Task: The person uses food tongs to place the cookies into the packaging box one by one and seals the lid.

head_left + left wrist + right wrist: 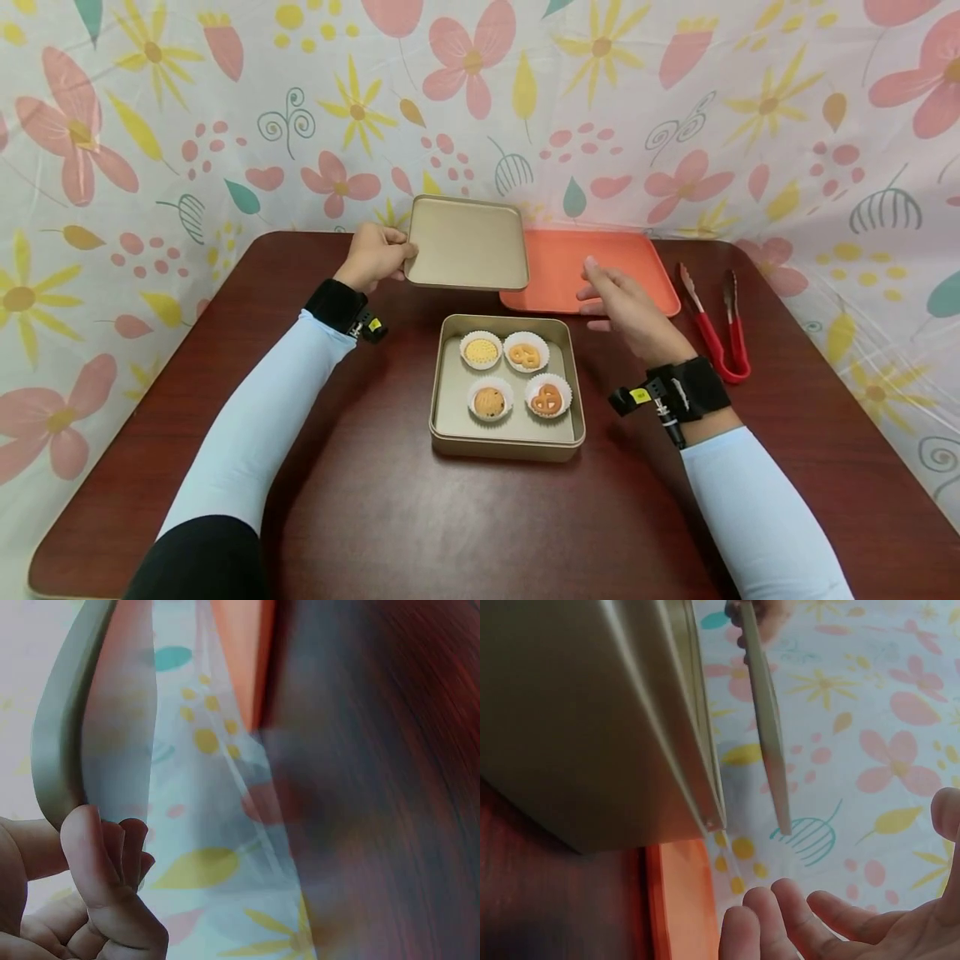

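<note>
A square gold tin lid (468,243) is raised behind the tin, and my left hand (377,254) pinches it by its left edge. In the left wrist view the thumb and fingers meet on the lid's rim (64,750). The open gold tin (507,450) stands on the table with several cookies in white paper cups, among them a pretzel cookie (546,400) and a round speckled cookie (489,403). My right hand (630,310) holds nothing; its fingers are extended right of the tin, over the orange tray's near edge. In the right wrist view those fingers (791,919) are apart from the lid.
The orange tray (600,267) lies at the back of the dark wooden table (360,500), partly hidden behind the lid. Red-handled tongs (723,350) lie to its right. A flower-patterned cloth (480,100) hangs behind the table.
</note>
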A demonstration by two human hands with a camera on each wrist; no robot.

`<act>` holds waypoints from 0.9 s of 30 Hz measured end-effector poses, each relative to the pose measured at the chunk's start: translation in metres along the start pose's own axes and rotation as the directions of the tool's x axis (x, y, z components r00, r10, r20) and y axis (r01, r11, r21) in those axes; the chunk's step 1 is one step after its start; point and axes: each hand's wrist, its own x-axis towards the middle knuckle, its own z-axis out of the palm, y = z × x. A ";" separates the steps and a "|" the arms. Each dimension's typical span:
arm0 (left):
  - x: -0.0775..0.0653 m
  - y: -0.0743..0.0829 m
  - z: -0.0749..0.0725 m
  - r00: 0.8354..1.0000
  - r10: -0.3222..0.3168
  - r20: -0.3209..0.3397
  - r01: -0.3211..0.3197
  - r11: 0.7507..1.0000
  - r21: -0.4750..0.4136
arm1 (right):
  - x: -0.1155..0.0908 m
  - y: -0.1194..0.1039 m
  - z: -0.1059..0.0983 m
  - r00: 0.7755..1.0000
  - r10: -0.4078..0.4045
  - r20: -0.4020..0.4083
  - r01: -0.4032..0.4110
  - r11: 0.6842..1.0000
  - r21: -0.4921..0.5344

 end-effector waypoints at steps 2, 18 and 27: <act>-0.005 0.004 0.002 1.000 0.019 0.010 -0.019 1.000 -0.012 | 0.001 -0.001 0.000 1.000 -0.004 -0.004 0.004 1.000 0.017; -0.041 0.027 0.024 0.990 0.101 0.103 -0.088 0.989 -0.121 | 0.009 -0.011 0.009 0.995 -0.082 0.048 0.071 0.978 0.195; -0.055 0.029 0.035 0.987 0.143 0.070 -0.134 0.984 -0.113 | 0.012 -0.016 0.014 0.988 -0.151 0.030 0.119 0.874 0.471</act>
